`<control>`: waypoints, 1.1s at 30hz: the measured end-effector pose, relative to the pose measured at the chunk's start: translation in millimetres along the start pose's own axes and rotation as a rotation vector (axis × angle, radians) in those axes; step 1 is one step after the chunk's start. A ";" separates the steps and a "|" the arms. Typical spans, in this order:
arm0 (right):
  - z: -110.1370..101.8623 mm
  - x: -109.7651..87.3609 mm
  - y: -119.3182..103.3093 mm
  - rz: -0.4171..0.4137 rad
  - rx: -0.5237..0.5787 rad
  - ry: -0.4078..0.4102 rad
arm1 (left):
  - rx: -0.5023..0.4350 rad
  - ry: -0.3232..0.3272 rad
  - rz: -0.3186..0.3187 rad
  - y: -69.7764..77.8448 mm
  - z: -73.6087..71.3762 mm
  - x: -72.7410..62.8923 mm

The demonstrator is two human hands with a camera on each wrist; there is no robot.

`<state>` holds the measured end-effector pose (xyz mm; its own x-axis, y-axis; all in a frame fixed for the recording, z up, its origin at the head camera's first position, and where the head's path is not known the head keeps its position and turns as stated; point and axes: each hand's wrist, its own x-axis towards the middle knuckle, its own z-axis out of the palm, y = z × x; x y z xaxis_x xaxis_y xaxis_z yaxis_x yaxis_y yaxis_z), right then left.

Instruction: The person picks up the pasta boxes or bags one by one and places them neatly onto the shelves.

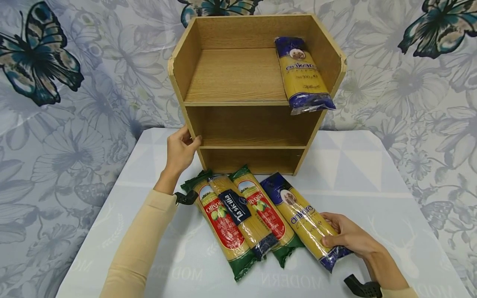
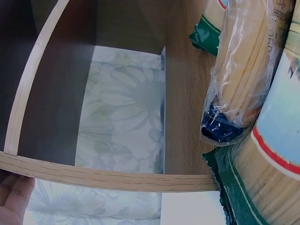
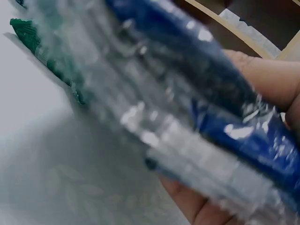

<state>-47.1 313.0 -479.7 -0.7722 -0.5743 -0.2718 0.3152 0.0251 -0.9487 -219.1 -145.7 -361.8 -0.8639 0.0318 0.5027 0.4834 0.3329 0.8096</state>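
Note:
My left hand (image 1: 180,151) holds the left side panel of a wooden shelf unit (image 1: 246,103), the thumb on its front edge. In the left wrist view only some fingertips (image 2: 16,197) show at that panel. With my right hand (image 1: 350,236) I grip the lower end of a blue and yellow pasta packet (image 1: 302,215) marked "ankara". Its crinkled blue end (image 3: 253,140) fills much of the right wrist view, blurred. Beside it, in front of the shelf, lie two green-ended pasta packets (image 1: 223,223) with red labels and a dark-labelled "la sicilia" packet (image 1: 244,213).
Another ankara pasta packet (image 1: 303,74) lies on the top shelf at the right, its lower end jutting over the shelf edge. A pale patterned cloth (image 1: 208,273) covers the table. Behind hangs a floral backdrop (image 1: 93,136) with butterflies.

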 end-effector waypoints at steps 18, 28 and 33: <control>7.5 -10.5 -7.6 -0.108 0.107 -0.052 | -0.007 -0.005 -0.020 -0.7 -1.3 -0.2; 22.7 -12.2 -25.5 -0.212 0.104 -0.066 | -0.015 -0.010 -0.018 0.1 -0.8 -0.1; 31.1 -13.9 -37.2 -0.278 0.105 -0.104 | -0.028 -0.010 -0.018 -0.3 -0.8 -0.3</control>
<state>-31.0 294.6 -435.5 -0.7780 -0.6279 0.0183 0.1599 -0.2262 -0.9609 -218.9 -146.6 -362.0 -0.8736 0.0352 0.4853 0.4716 0.3066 0.8268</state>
